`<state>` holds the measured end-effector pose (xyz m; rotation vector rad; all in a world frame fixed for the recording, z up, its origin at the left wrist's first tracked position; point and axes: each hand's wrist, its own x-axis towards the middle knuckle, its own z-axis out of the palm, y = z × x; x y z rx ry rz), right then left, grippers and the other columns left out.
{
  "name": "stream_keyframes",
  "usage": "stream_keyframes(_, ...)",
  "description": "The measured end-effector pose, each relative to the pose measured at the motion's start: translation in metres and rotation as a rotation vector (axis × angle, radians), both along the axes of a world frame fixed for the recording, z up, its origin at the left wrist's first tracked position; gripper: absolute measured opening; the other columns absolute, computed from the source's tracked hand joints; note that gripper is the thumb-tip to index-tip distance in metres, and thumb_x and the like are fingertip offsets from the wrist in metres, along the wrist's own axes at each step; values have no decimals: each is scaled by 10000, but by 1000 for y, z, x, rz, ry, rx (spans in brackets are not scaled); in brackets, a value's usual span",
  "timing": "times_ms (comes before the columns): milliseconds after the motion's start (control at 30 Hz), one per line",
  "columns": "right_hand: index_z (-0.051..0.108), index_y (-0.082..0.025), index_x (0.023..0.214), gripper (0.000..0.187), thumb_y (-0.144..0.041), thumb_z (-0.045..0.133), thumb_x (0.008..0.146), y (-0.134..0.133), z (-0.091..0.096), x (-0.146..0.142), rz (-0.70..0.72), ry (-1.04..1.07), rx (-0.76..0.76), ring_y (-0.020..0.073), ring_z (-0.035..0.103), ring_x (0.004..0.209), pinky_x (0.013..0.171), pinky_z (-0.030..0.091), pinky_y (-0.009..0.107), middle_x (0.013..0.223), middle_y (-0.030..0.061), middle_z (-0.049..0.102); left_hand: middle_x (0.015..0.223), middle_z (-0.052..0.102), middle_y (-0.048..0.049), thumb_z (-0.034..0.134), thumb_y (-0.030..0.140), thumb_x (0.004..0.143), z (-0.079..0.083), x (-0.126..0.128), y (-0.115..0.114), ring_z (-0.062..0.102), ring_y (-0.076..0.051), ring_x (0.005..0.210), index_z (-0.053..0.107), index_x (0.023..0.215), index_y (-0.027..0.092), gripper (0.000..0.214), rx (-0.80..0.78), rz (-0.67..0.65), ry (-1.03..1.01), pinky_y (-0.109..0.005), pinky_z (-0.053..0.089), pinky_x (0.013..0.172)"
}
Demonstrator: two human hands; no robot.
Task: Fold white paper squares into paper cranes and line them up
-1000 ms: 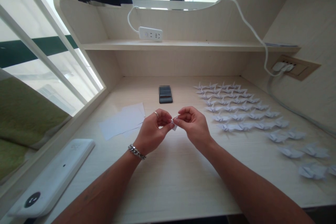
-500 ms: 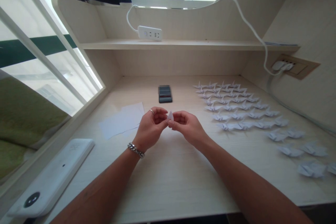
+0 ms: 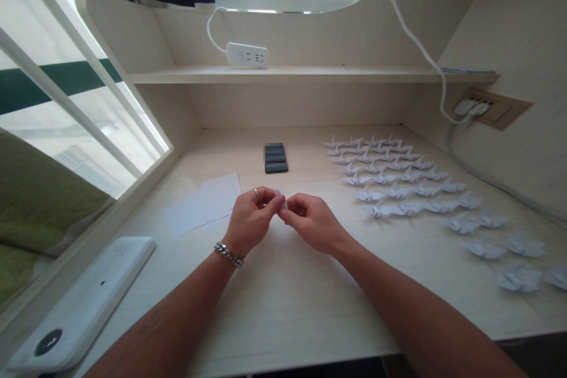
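Note:
A small folded piece of white paper (image 3: 284,205) is pinched between my two hands above the middle of the desk; the fingers cover most of it. My left hand (image 3: 251,212), with a ring and a chain bracelet at the wrist, grips it between thumb and forefinger. From the other side my right hand (image 3: 313,221) holds its edge with thumb and fingertips closed. Left of my hands lie flat sheets of white paper (image 3: 199,207), partly overlapping. To the right, rows of folded white paper cranes (image 3: 403,177) stand on the desk.
A dark phone-like object (image 3: 276,158) lies beyond my hands. At the left edge rests a long white device (image 3: 84,301). A power strip (image 3: 247,55) sits on the shelf (image 3: 310,78), and a white cable runs to a wall socket (image 3: 494,107) on the right.
Between my fingers the folded paper has turned, and its upright point no longer shows. My right hand has tilted slightly downward. The whole view has shifted a little.

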<state>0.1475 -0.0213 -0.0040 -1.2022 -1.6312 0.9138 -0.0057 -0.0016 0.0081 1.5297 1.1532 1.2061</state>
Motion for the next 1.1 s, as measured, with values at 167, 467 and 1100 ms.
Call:
stream_keyframes(167,661,-178,708,203,-303,605,858,-2,4,1,-23,-71,45,127,560,577,559,400,243,631,2,655,656,663,-25,749,351,735,-1,2,0,588,-136,627,688,701,135,227,-53,-42,-75,-262,480,622)
stream_keyframes(467,644,-185,667,230,-305,607,860,-7,8,1,-97,-200,191,130,553,571,561,384,255,640,14,670,657,637,-15,752,341,733,1,0,0,561,-126,637,670,675,137,227,-76,-131,-105,-260,469,640)
stream_keyframes(1100,658,-177,831,265,-387,774,718,4,0,0,5,411,-27,154,647,663,572,524,267,740,15,687,696,653,-17,862,401,637,-4,-2,3,602,-87,607,718,773,147,322,-436,-242,-508,-164,490,509)
